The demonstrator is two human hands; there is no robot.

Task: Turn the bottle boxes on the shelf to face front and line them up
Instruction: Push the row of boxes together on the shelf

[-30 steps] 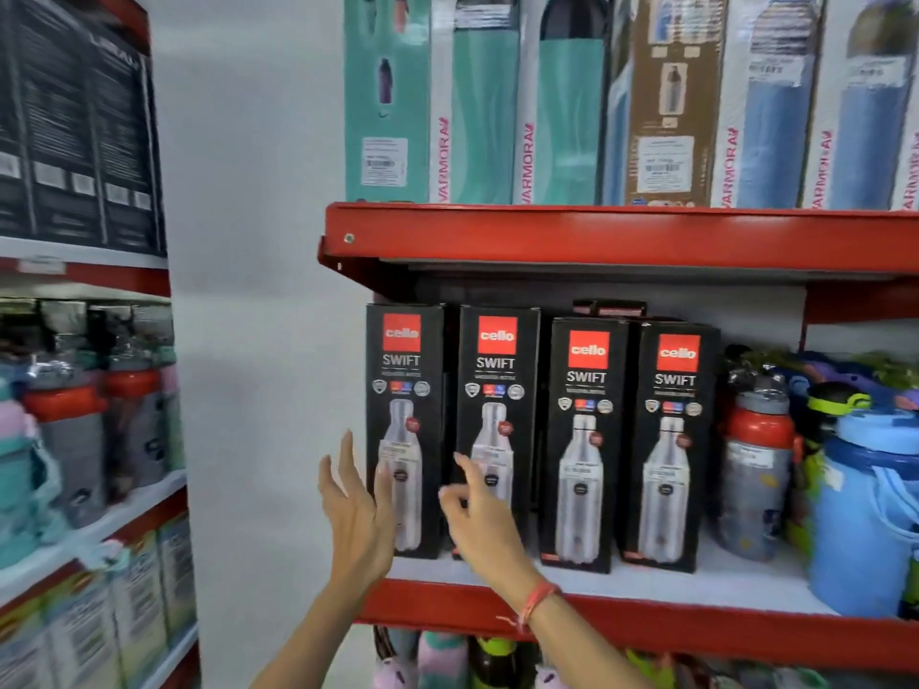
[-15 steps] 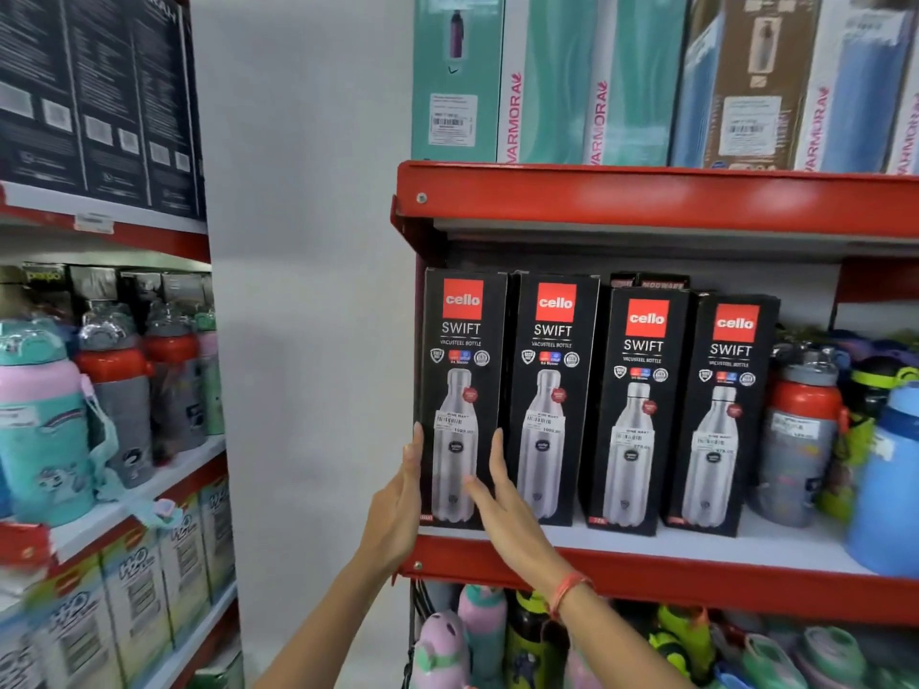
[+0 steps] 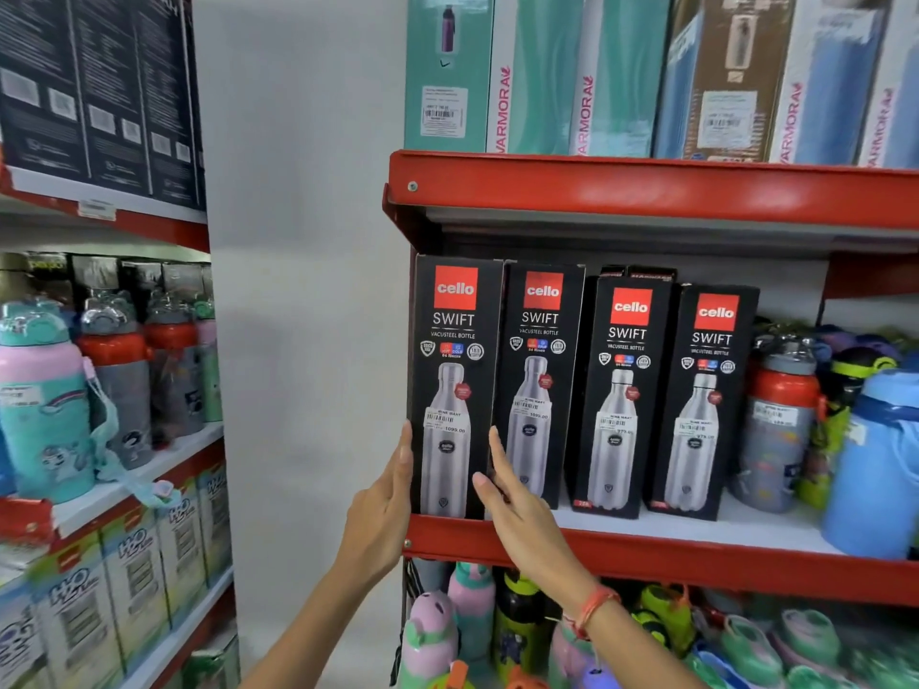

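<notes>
Several black Cello Swift bottle boxes stand upright on the red shelf, all with their printed fronts facing me. The leftmost box stands at the shelf's front left corner, further forward than the others. My left hand presses flat against its left side and my right hand against its right edge, so both hands clasp it low down. The second box touches it on the right. Two more boxes stand set back on the right.
Grey bottles with red lids and a blue jug crowd the shelf's right end. Tall boxes fill the shelf above, children's bottles the one below. A second rack with bottles stands left, past a white wall.
My hands rose from in front of the boxes and closed on the sides of the leftmost box. That box now stands further forward. The view came closer and shifted left.
</notes>
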